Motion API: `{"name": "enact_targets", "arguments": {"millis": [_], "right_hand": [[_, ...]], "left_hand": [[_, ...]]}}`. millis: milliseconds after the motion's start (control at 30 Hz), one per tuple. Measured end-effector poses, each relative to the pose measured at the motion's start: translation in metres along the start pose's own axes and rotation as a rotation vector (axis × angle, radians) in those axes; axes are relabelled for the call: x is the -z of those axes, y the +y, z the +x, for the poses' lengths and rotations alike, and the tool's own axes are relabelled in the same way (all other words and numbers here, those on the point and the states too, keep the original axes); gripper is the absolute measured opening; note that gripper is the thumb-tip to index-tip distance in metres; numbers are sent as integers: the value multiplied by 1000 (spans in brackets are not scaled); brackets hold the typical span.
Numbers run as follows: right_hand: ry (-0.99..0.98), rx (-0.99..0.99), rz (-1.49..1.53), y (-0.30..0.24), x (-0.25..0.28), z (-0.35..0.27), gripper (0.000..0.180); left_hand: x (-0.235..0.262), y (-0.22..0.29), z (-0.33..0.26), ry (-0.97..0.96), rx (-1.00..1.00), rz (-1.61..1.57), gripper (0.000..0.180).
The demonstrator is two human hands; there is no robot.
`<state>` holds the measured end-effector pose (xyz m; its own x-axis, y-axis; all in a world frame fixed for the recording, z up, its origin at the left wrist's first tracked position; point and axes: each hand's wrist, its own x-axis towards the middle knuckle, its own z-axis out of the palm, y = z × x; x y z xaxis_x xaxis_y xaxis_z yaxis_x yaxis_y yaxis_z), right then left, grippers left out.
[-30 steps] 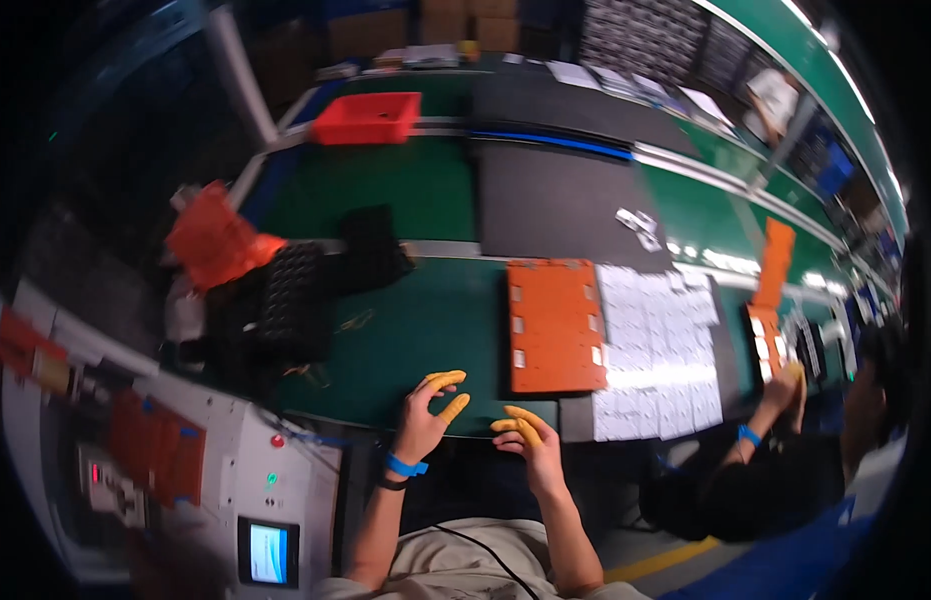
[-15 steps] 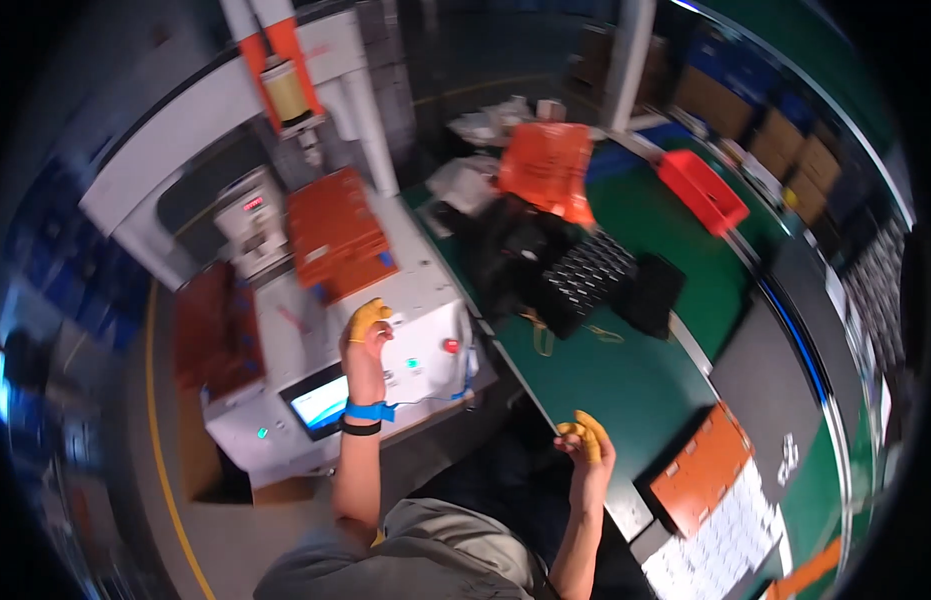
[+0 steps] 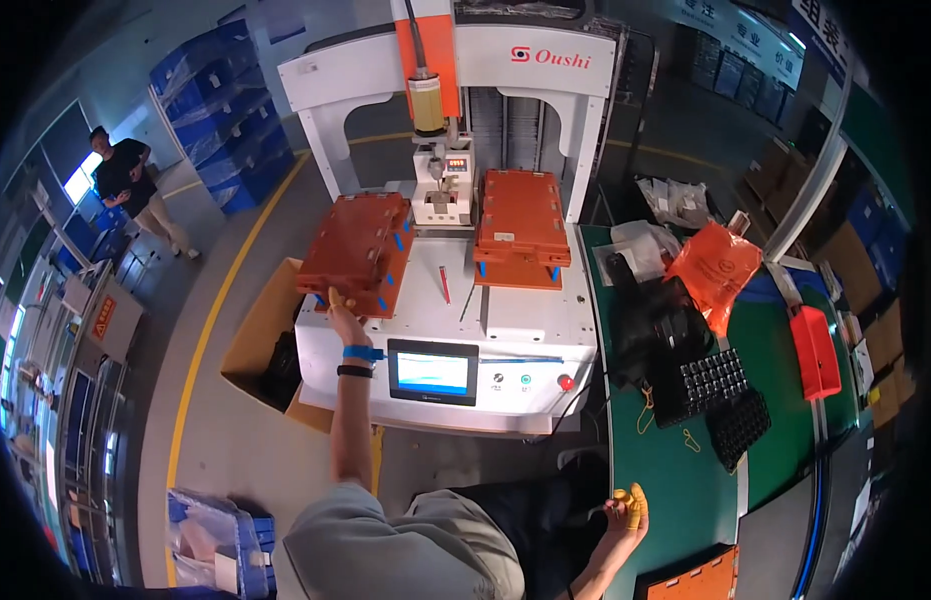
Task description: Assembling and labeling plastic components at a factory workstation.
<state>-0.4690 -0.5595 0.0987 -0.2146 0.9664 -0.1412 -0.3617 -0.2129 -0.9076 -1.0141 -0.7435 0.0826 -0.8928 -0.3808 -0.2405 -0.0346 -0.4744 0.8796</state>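
My left hand (image 3: 345,308), with yellow finger covers, a blue strap and a black band at the wrist, is at the front edge of the left orange fixture (image 3: 355,240). Its fingers close on that edge; their undersides are hidden. This flat, lidded fixture sits on a white gantry machine (image 3: 435,325). A second orange fixture (image 3: 522,215) lies to its right, and a small white device (image 3: 443,190) with a red display stands between and behind them. Off to the right, beside the green bench, my right hand (image 3: 623,520) is raised, its yellow-covered fingers curled together. What they hold, if anything, is too small to name.
The machine's front carries a screen (image 3: 432,373) and a red button (image 3: 565,383). On the green bench (image 3: 657,450) are black trays (image 3: 713,390), an orange bag (image 3: 717,268) and a red bin (image 3: 814,352). A cardboard box (image 3: 257,345) stands left; a person (image 3: 127,178) is farther back.
My view has swung left toward the machine. My left hand has gone from above the machine's front to the left fixture's front edge. My right hand stays raised with curled fingers.
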Motion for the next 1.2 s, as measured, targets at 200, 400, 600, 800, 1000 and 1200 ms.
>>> {"name": "enact_targets", "arguments": {"millis": [200, 400, 600, 800, 1000, 1200], "right_hand": [[-13, -32, 4, 11, 18, 3, 35], [-23, -63, 5, 11, 22, 4, 35], [-13, -140, 34, -32, -12, -13, 38], [-25, -92, -33, -40, -4, -8, 36], [-28, -86, 39, -5, 34, 13, 36], [-49, -12, 61, -2, 41, 20, 35]], "left_hand": [[23, -5, 85, -199, -67, 533, 74], [3, -1, 58, 1, -442, 739, 80], [-3, 20, 67, 48, -355, 642, 84], [-24, 49, 75, -107, -234, 469, 71], [-80, 92, 92, -491, 221, -257, 29], [-50, 104, 27, -494, 230, -303, 18]]}}
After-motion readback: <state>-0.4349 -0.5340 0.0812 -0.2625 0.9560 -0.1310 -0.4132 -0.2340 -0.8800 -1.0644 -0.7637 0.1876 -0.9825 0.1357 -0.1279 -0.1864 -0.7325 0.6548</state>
